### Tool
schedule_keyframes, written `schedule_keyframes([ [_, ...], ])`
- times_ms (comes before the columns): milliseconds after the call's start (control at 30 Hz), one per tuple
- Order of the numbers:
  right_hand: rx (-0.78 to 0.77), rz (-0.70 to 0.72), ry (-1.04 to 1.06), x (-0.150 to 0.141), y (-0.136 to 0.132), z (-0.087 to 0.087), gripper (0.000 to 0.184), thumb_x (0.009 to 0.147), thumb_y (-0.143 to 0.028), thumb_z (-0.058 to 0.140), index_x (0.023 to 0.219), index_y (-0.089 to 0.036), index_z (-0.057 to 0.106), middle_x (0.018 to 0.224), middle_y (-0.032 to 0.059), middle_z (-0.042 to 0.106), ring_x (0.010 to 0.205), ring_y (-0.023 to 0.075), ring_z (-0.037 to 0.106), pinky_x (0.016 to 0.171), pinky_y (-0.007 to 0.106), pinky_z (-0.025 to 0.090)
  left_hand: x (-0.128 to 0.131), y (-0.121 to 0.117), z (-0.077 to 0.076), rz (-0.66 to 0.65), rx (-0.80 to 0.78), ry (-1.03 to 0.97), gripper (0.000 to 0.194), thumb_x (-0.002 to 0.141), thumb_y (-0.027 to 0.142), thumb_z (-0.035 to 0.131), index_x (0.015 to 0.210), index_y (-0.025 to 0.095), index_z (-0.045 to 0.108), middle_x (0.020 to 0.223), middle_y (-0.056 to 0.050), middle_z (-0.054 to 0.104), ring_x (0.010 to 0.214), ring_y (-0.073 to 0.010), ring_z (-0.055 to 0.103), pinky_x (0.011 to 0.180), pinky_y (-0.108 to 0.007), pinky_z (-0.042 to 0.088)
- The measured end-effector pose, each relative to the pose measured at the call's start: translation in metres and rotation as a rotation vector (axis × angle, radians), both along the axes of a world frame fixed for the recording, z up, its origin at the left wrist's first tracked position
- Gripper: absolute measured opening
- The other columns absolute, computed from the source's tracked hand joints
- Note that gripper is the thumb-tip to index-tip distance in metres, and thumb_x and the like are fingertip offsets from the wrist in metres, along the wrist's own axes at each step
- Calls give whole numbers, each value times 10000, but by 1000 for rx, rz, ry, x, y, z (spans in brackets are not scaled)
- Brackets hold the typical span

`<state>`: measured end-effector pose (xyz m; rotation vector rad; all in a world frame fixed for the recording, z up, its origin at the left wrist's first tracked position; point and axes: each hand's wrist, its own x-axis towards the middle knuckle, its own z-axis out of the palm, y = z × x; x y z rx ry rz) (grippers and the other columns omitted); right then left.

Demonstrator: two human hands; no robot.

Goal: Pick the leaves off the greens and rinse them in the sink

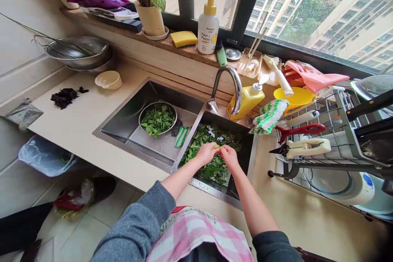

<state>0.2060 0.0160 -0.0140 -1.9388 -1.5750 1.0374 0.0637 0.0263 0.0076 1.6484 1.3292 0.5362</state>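
Note:
Both my hands meet above the right sink basin [252, 159], fingertips nearly touching. My left hand [206, 153] pinches a small piece of green stem [216, 147], and my right hand [229, 157] closes on the same piece from the other side. Beneath them, leafy greens [211, 172] float in water that fills much of the basin. In the left basin [123, 119] a round metal strainer bowl [140, 122] holds more picked green leaves [158, 119]. Beside that bowl lie a green-and-white striped cloth [183, 136] and a dark scrubber [176, 127].
A curved faucet [229, 71] rises behind the basins, with a yellow soap bottle [247, 100] near it. On the right stands a dish rack [340, 110] with scissors [302, 148]. Dark wilted scraps [66, 97] and a cream bowl [108, 80] sit on the left counter.

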Motion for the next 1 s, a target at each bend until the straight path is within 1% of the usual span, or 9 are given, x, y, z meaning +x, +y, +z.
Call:
schedule_keyframes([
  [133, -135, -54, -161, 14, 9, -30, 403, 808, -282, 245, 846, -135, 619, 642, 33, 598, 548, 137, 516, 471, 200, 363, -15, -9, -4, -4, -79, -55, 181, 781, 257, 460, 654, 181, 564, 661, 11, 608, 643, -126, 513, 647, -225, 375],
  [300, -251, 140, -304, 35, 1, -57, 239, 777, -220, 426, 812, -189, 660, 772, 39, 667, 723, 157, 605, 607, 213, 416, -37, -25, -22, 200, -187, -192, 213, 811, 316, 403, 690, 174, 506, 645, 15, 559, 660, -127, 513, 665, -237, 384],
  [400, -300, 197, -458, 35, -5, -67, 217, 773, -189, 463, 843, -192, 668, 874, 94, 673, 828, 206, 616, 668, 267, 424, -45, -30, -29, 265, -229, -257, 218, 776, 362, 463, 685, 166, 488, 635, 26, 512, 636, -119, 481, 634, -233, 378],
  [500, -328, 216, -588, 35, -7, -70, 230, 809, -210, 443, 860, -156, 661, 890, 155, 662, 849, 244, 620, 679, 311, 429, -52, -32, -30, 267, -255, -290, 227, 732, 379, 517, 688, 157, 496, 648, 24, 498, 635, -115, 463, 624, -231, 373],
  [600, -295, 235, -660, 33, -8, -66, 311, 874, -258, 349, 957, -147, 629, 988, 183, 632, 905, 251, 605, 717, 340, 424, -57, -33, -32, 305, -281, -277, 265, 737, 415, 493, 680, 156, 504, 631, 25, 484, 615, -114, 448, 606, -234, 368],
  [667, -266, 293, -656, 26, -10, -65, 299, 882, -294, 358, 980, -184, 619, 1027, 149, 626, 942, 233, 591, 753, 329, 414, -57, -34, -34, 335, -305, -277, 292, 739, 444, 477, 694, 157, 512, 636, 25, 487, 600, -111, 444, 592, -232, 366],
  [733, -261, 366, -629, 14, -12, -68, 218, 844, -289, 450, 948, -218, 629, 998, 105, 644, 939, 211, 591, 762, 298, 408, -55, -35, -37, 343, -328, -273, 314, 737, 467, 472, 721, 158, 526, 623, 30, 482, 581, -109, 443, 580, -231, 364],
  [900, -289, 429, -552, -15, -12, -82, 140, 755, -200, 550, 844, -172, 654, 879, 117, 661, 853, 224, 604, 699, 292, 408, -51, -40, -43, 284, -317, -271, 329, 743, 475, 477, 726, 155, 549, 576, 45, 460, 548, -110, 459, 560, -228, 357],
  [1000, -316, 451, -426, -16, -7, -82, 101, 708, -260, 613, 722, -168, 654, 751, 66, 650, 750, 191, 595, 637, 257, 398, -56, -41, -46, 286, -300, -243, 325, 761, 457, 475, 744, 145, 564, 598, 32, 504, 552, -116, 480, 558, -231, 369],
])
